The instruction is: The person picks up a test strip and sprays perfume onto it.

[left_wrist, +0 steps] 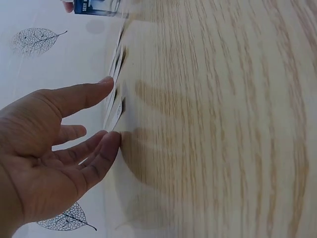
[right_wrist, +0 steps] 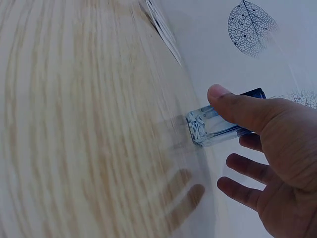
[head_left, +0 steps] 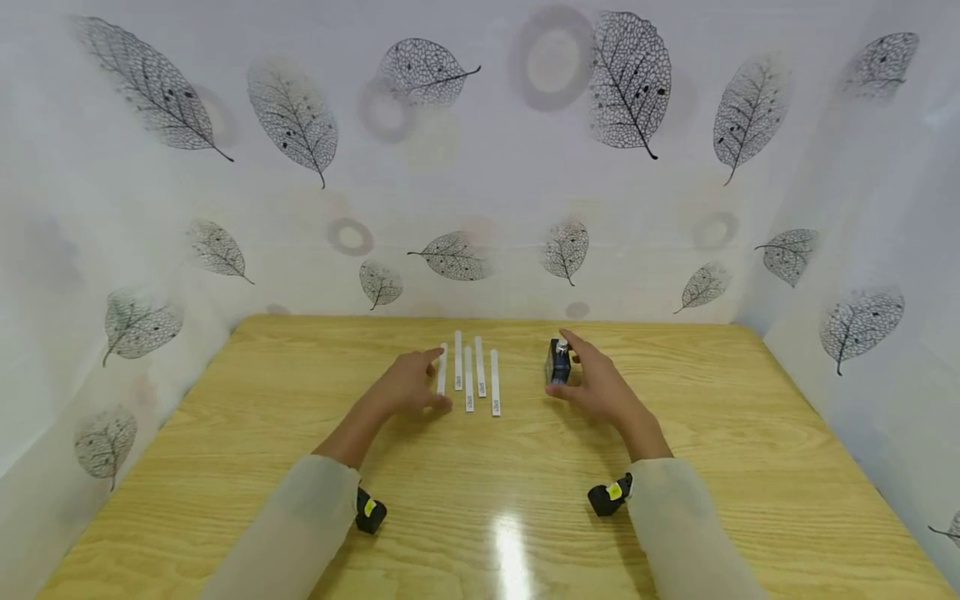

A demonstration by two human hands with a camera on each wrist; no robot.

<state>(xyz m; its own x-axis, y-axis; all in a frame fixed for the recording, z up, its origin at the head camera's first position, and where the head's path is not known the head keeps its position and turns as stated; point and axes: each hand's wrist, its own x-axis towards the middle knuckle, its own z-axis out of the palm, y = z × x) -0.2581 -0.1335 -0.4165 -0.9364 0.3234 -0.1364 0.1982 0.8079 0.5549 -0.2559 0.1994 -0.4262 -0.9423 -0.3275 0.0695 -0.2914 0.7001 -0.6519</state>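
In the head view, my right hand [head_left: 600, 385] holds a small dark blue glass perfume bottle [head_left: 557, 363] between thumb and index finger. The right wrist view shows the bottle's clear faceted base [right_wrist: 198, 128] close to the tabletop; whether it touches cannot be told. The thumb [right_wrist: 242, 108] lies across the glass, and the other fingers are apart from it. My left hand [head_left: 408, 383] is beside the leftmost white paper strip [head_left: 442, 371], fingers loosely bent. Seen from the left wrist, a gap separates its thumb from its fingers, with fingertips [left_wrist: 113, 139] beside a strip's end.
Several more white paper strips, among them a rightmost one [head_left: 495, 382], lie side by side between the hands. Beneath everything is a wood-grain table [head_left: 517, 467]. A leaf-printed cloth backdrop [head_left: 495, 192] rises at its far edge and along both sides.
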